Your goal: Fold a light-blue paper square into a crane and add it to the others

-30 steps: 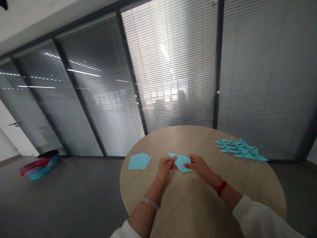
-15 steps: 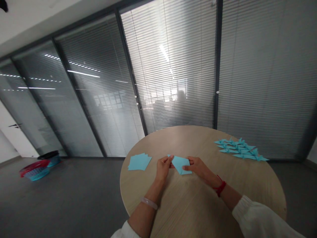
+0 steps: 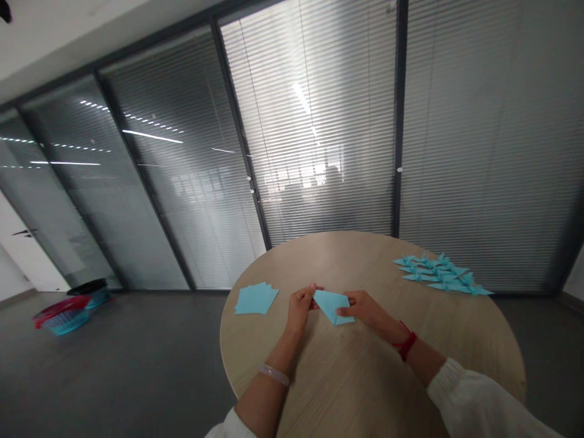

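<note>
My left grip (image 3: pixel 300 307) closes in a narrow pinch on one corner of a folded sheet of blue origami paper (image 3: pixel 331 306), thumb and fingers meeting on it. My right grip (image 3: pixel 365 310) holds the sheet's opposite side, fingertips pressed to its lower edge. The sheet, folded to a triangular shape, sits between my hands above a round wooden desk (image 3: pixel 347 389). A pale bracelet (image 3: pixel 274 375) rings my left wrist, and a red cord (image 3: pixel 405 345) my right, below a white sleeve (image 3: pixel 474 401). Just left of my hands lies a small stack of square blue sheets (image 3: pixel 255 298). To the right, rows of blue paper cranes (image 3: pixel 440 274) lie near the desk's far edge. Well beyond, a red-and-teal basket (image 3: pixel 64 321) sits on the grey floor (image 3: pixel 137 365), before glass partitions with slatted blinds (image 3: pixel 319 134).
</note>
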{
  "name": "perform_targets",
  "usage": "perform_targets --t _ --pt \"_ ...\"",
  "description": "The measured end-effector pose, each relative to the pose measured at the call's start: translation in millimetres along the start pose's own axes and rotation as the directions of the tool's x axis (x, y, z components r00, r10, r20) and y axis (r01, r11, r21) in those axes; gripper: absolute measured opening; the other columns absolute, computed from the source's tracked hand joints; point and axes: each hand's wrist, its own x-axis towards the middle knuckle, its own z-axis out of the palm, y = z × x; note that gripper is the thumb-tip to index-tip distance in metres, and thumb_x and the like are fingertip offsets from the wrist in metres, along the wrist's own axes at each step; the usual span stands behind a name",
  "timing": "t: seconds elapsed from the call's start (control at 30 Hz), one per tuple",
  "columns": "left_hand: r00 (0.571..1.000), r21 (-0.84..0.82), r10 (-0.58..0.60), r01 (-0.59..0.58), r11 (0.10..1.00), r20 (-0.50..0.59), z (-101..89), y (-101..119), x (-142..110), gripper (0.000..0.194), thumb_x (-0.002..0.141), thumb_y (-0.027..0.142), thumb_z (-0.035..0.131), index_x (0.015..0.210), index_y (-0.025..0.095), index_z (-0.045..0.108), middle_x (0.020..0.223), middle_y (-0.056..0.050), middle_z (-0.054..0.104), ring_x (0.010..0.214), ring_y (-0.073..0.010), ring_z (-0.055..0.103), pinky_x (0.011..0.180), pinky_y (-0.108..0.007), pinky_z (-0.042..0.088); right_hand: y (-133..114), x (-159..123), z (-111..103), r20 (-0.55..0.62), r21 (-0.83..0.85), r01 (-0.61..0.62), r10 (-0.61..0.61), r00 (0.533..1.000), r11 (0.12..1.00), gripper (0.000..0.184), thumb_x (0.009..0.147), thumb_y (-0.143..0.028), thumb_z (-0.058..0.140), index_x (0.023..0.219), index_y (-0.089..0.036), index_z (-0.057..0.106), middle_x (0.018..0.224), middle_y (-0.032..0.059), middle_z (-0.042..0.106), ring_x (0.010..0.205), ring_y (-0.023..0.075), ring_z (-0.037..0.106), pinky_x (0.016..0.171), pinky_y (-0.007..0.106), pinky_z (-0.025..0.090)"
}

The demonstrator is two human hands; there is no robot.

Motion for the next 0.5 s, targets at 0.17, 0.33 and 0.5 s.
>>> perform_targets --t 0.17,0.33,0.5 --pt "0.985 0.028 -0.083 0.080 0.996 0.150 5.6 3.8 -3.8 0.050 0.052 0.060 0.074 0.061 0.011 0.068 0.058 -0.004 0.064 0.054 -0.0151 0.058 0.058 -0.027 0.049 -2.2 -0.9 0.2 -0.096 0.138 0.024 -0.011 0.995 0.990 0.037 0.052 -0.035 0.078 0.079 -0.014 0.063 0.072 0.0025 0.070 0.063 0.0173 0.063 0.059 0.027 0.047" --pt "0.985 0.061 0.019 -0.030 0.998 0.173 7.1 5.7 -7.9 0.046 0.056 0.059 0.072 0.054 0.013 0.063 0.053 -0.002 0.061 0.051 -0.0140 0.056 0.056 -0.026 0.048 -3.4 -1.5 1.4 -0.097 0.165 0.034 -0.018 0.995 0.986 0.040 0.051 -0.037 0.079 0.080 -0.015 0.062 0.071 0.0022 0.070 0.063 0.0178 0.064 0.059 0.027 0.047" --pt "0.986 0.099 0.051 -0.068 0.993 0.159 6.7 5.0 -7.6 0.046 0.059 0.059 0.069 0.053 0.014 0.061 0.053 -0.002 0.060 0.051 -0.0137 0.054 0.056 -0.026 0.047 -3.4 -0.5 1.4 -0.135 0.146 0.045 -0.025 0.991 0.988 0.046 0.048 -0.044 0.080 0.079 -0.016 0.061 0.073 0.0029 0.071 0.066 0.0203 0.065 0.061 0.030 0.050"
